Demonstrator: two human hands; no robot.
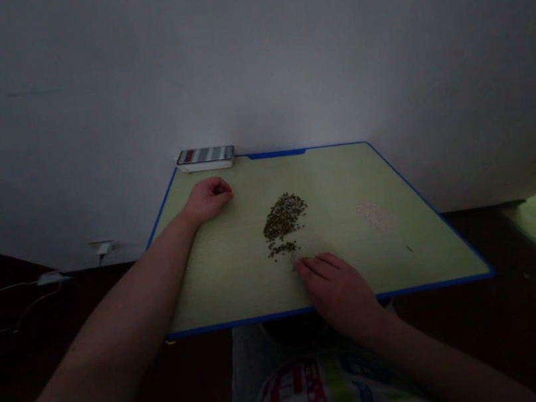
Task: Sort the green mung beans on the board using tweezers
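Note:
A heap of small dark green-brown grains or seeds (284, 215) lies mid-board, with a thin strip of strays at its near side. My right hand (339, 288) rests at the front of the board, its fingers pressed together and tips down just below those strays. Something pale and tiny shows at the fingertips, too small to name. To the left of the heap, my left hand (208, 200) lies on the board with fingers curled in, apart from the grains; nothing shows in it. A thin spread of pale grains (375, 216) lies to the right.
The yellow-green board (240, 286) has a blue rim and stands against a grey wall (246, 56). A phone (205, 154) lies on a white box (206, 166) at the far left corner. One brown sliver (409, 248) lies near the right edge. Cables (50, 278) run at the left.

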